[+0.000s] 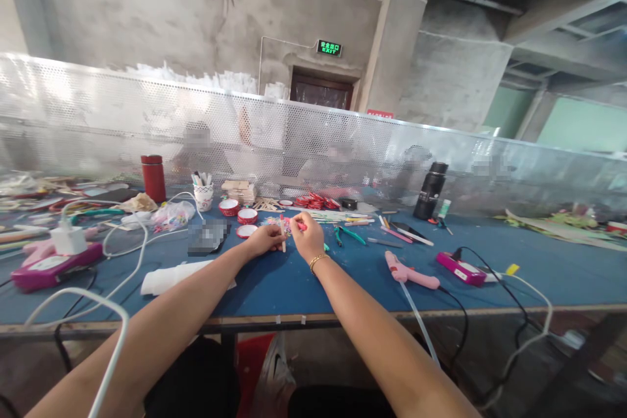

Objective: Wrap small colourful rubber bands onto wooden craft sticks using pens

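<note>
My left hand point(267, 240) pinches a narrow wooden craft stick point(283, 245), which stands nearly upright over the blue tabletop. Closed around a pinkish-red pen point(302, 226) is my right hand point(309, 240), with a gold bracelet at its wrist. The pen's front end is close to the stick; whether they touch I cannot make out. Behind the hands lie small colourful bits point(268, 222), partly covered by my fingers. Red-and-white round tins point(247, 215) stand just left of them. Pliers with teal handles point(353, 235) rest to the right.
A pink glue gun point(409, 273) and a purple power strip point(460, 268) lie on the right, cords hanging over the edge. A black bottle point(430, 191) stands behind. Leftward are a white paper roll point(174, 277), a red flask point(153, 179), a pen cup point(203, 196) and looping white cables.
</note>
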A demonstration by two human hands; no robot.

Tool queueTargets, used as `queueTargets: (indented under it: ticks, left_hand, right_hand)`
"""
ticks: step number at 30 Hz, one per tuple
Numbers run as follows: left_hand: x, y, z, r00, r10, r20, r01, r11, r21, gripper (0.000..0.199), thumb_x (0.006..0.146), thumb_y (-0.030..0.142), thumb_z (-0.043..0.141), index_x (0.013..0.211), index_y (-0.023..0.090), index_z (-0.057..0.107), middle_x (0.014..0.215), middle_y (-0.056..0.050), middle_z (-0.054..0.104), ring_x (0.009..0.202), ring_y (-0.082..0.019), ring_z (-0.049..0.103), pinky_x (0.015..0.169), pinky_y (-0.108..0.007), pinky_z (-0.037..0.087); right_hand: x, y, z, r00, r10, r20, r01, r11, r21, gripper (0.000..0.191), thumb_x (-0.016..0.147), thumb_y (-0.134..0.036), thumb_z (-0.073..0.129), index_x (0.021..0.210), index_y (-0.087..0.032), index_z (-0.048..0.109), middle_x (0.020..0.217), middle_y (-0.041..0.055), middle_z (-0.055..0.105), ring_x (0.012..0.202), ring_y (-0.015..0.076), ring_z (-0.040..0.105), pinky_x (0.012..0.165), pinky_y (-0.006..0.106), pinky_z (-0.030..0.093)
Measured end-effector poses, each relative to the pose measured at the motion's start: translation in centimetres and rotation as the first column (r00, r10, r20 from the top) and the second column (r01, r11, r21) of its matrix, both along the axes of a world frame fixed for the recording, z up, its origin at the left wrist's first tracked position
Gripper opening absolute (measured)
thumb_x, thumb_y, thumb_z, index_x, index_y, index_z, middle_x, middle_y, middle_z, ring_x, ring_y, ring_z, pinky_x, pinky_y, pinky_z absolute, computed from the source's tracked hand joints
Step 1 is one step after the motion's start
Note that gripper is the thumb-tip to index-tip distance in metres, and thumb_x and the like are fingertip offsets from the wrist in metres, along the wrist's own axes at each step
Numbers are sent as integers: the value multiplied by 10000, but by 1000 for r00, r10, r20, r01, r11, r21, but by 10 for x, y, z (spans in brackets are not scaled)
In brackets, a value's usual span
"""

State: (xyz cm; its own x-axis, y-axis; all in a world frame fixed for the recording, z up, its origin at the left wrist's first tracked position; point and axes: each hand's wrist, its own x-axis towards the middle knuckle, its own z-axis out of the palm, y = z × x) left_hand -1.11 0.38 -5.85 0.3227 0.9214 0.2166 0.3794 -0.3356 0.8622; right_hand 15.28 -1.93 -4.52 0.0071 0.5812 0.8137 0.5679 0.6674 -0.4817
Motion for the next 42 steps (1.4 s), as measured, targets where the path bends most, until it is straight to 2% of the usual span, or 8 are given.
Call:
queueTargets:
  ticks: [4, 10, 15, 23, 29, 34, 39, 42]
  left_hand:
    - [0, -1, 1, 1000, 1, -3, -1, 1000, -5, 355, 686, 496, 683, 700, 165, 554, 593, 5, 626, 556, -117, 577, 530, -219, 414]
    - [0, -1, 1, 1000, 19, -19, -19, 1000, 1, 364, 684, 506, 679, 694, 167, 547, 581, 7, 617, 549, -120, 569, 522, -222, 412]
    - [0, 0, 0, 1000, 16, -22, -16, 1000, 5, 373, 686, 511, 676, 695, 162, 543, 576, 2, 616, 542, -120, 564, 519, -221, 407]
    - [0, -1, 0, 1000, 4, -5, -4, 1000, 6, 373, 683, 512, 679, 700, 159, 559, 582, 2, 624, 533, -111, 564, 515, -216, 403]
    - [1, -1, 0, 1000, 9, 8, -9, 1000, -4, 351, 683, 486, 688, 705, 160, 562, 581, 4, 626, 556, -120, 584, 521, -215, 414]
    - [1, -1, 0, 1000, 27, -6, -27, 1000, 0, 329, 702, 469, 675, 694, 163, 555, 586, 2, 627, 556, -118, 577, 520, -215, 415]
    - [1, -3, 3, 1000, 8, -9, -8, 1000, -2, 315, 700, 450, 681, 694, 162, 552, 582, 3, 624, 551, -116, 573, 525, -217, 415]
    - [1, -4, 3, 1000, 12, 0, -12, 1000, -6, 329, 689, 462, 685, 703, 158, 561, 580, 2, 623, 554, -119, 576, 525, -217, 413]
  right_hand:
    - [0, 1, -1, 999, 36, 25, -36, 999, 9, 174, 880, -344, 474, 819, -224, 585, 785, 8, 666, 758, 160, 608, 708, 247, 434]
    - [0, 0, 0, 1000, 5, 12, -5, 1000, -9, 175, 877, -343, 476, 811, -221, 582, 779, 11, 665, 749, 165, 609, 699, 251, 435]
    - [-1, -1, -1, 998, 49, 36, -50, 999, 0, 179, 885, -343, 468, 816, -225, 584, 791, 9, 672, 762, 164, 613, 699, 247, 435]
    - [1, 1, 0, 1000, -12, -4, 12, 1000, 4, 177, 882, -347, 480, 810, -219, 578, 770, 7, 664, 741, 160, 606, 695, 248, 426]
    - [0, 1, -1, 999, 35, 28, -35, 999, 5, 168, 882, -343, 479, 819, -224, 580, 789, 8, 667, 760, 164, 609, 704, 249, 431]
    - [1, 0, 0, 1000, -9, 4, 9, 1000, -2, 182, 884, -353, 475, 820, -223, 584, 785, 13, 667, 753, 169, 609, 702, 257, 431]
    - [0, 0, 0, 999, 31, 27, -32, 999, 6, 183, 883, -352, 469, 828, -225, 589, 791, 15, 667, 773, 172, 611, 717, 257, 439]
    - [0, 0, 0, 1000, 12, 28, -12, 1000, -5, 179, 881, -347, 470, 825, -225, 588, 789, 12, 666, 764, 169, 610, 711, 257, 435]
